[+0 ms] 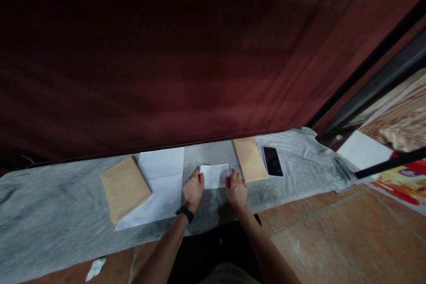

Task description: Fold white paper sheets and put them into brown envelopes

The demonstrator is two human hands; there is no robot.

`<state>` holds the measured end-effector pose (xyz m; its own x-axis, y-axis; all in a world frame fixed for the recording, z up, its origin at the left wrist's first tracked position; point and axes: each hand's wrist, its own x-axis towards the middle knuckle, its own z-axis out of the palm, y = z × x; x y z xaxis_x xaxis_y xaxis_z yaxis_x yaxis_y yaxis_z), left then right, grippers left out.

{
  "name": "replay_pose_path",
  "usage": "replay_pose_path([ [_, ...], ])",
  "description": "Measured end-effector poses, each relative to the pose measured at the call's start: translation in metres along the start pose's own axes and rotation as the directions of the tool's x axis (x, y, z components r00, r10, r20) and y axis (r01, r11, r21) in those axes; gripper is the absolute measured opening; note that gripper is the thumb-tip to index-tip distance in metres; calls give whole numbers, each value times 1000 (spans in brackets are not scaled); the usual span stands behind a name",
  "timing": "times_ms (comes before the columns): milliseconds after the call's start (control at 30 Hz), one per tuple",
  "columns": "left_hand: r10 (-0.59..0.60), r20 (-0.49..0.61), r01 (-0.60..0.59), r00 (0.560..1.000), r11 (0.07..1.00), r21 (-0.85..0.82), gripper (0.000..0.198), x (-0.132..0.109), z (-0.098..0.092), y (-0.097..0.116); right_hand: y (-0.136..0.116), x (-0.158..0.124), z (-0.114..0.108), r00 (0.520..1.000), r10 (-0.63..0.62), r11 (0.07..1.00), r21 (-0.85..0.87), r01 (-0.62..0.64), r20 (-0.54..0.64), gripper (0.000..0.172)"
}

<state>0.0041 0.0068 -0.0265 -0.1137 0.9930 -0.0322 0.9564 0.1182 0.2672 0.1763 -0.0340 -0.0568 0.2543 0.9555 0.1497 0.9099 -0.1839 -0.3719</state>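
Note:
A small white folded paper (214,176) lies on the grey cloth (66,213) in front of me. My left hand (193,188), with a dark watch on its wrist, pinches the paper's left edge. At the right edge my right hand (236,187) holds it between thumb and fingers. Left of my hands, large white sheets (166,191) lie partly under a stack of brown envelopes (124,186). Another brown envelope (251,159) is just right of my right hand.
A dark-screened phone (273,161) lies right of the single envelope. Behind the cloth rises a dark red surface (199,75). Dark metal bars and a red and yellow package (404,184) are at the right. A crumpled white scrap (96,269) rests on the tiled floor.

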Motion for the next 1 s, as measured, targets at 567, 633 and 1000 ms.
replay_pose_path([
  [567,-59,-18,59,998,998,-3,35,-2,6,4,-9,-6,32,940,-338,940,20,339,-54,55],
  [633,-33,-70,32,997,999,-22,35,-3,9,4,-9,-6,32,941,-335,942,6,335,-39,56],
  [1000,508,-117,-518,854,852,-79,54,-16,42,17,-7,-7,33,941,-337,941,-26,337,7,56],
])
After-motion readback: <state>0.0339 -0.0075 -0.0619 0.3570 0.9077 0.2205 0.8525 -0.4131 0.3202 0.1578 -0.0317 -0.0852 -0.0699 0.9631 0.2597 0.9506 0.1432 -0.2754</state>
